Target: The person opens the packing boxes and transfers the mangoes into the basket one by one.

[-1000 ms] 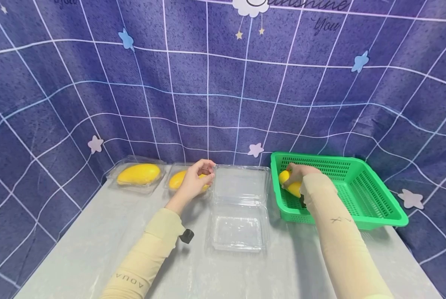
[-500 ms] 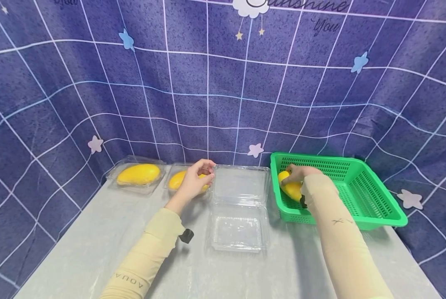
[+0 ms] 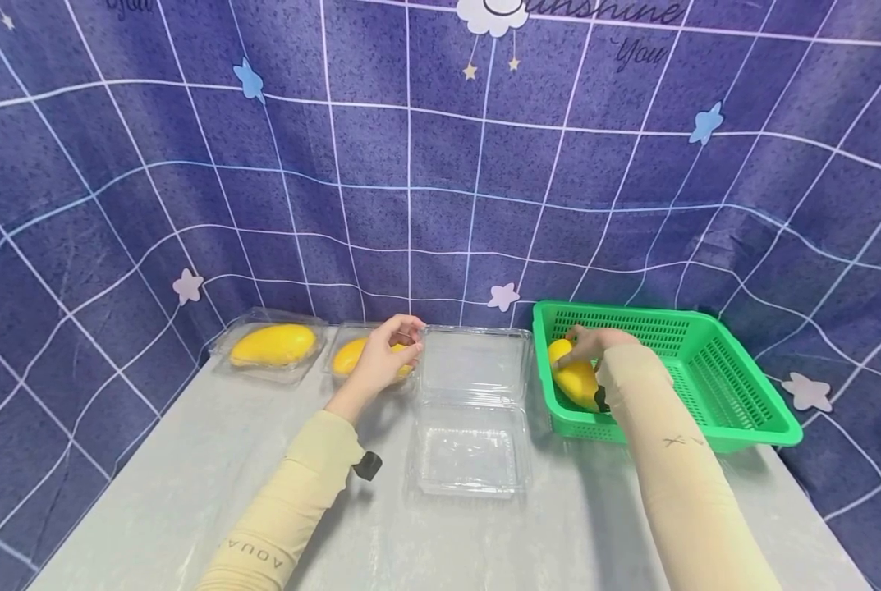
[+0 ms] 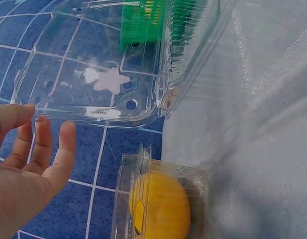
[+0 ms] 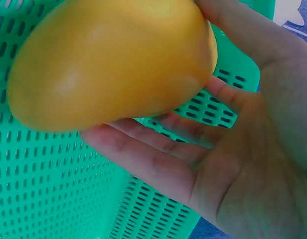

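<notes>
Head view first: I'm watching remotely and seeing the right hand (image 3: 588, 341) inside the left end of the green basket (image 3: 739, 373), its fingers grasping a yellow mango (image 3: 575, 384). That mango is sitting along the basket's left edge; I'm not managing to tell whether it's touching the bottom. Right wrist view is confirming the grip, with fingers curving along the fruit's underside and the palm facing it, apart.

Left hand (image 3: 383, 355): I'm finding it at the left edge of an opened clear lid (image 3: 477, 365), fingers bent, thumb tip overlapping the lid's corner (see-through plastic is fooling me here; I'm not able to tell pinching from mere touching). The lid is joining a clear container (image 3: 470, 460), which is lying mid-surface, its base toward the front edge.

Along the back edge of the grey surface (image 3: 159, 501), I'm logging two more clear boxes. One box (image 3: 288, 375) is resting near the back-left corner, holding a mango (image 3: 273, 345); the second box (image 4: 123, 179) is standing just right, holding another mango (image 4: 168, 209), partly hidden behind the hand. The basket is occupying the back-right corner.
</notes>
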Available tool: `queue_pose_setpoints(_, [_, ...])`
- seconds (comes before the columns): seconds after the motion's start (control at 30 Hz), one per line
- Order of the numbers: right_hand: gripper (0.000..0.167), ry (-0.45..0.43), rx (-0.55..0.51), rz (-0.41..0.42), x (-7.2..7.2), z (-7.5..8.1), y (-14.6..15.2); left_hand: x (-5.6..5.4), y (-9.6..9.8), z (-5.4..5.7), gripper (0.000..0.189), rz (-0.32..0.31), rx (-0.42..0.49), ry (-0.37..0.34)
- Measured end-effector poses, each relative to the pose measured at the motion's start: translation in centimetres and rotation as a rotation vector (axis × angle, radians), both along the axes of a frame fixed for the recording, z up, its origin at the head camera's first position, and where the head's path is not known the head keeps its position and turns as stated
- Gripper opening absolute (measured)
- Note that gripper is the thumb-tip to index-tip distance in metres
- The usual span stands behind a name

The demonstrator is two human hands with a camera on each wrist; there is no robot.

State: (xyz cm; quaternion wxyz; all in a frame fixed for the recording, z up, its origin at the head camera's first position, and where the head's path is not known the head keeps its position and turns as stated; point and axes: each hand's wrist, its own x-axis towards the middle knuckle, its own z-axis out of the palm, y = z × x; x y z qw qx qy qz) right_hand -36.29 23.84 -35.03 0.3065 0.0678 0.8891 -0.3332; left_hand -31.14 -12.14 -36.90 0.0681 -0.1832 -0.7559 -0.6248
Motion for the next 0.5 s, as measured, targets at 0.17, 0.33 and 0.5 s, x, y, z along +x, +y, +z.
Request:
queue_pose_setpoints(0.17, [0.096,0.034,0.068,0.107,-0.5,-0.2,0.4,-0.1,0.0,-0.1,0.03,-0.003,0.002,-0.001])
queue_pose_setpoints(0.33, [0.092,0.049,0.111,0.15,-0.4,0.0,1.0,-0.2,0.0,-0.2,0.03,0.001,0.001,-0.008])
queue_pose_setpoints(0.5, [0.087,0.074,0.204,0.217,-0.6,0.5,1.7,-0.2,0.1,-0.2,0.03,0.004,0.003,-0.008])
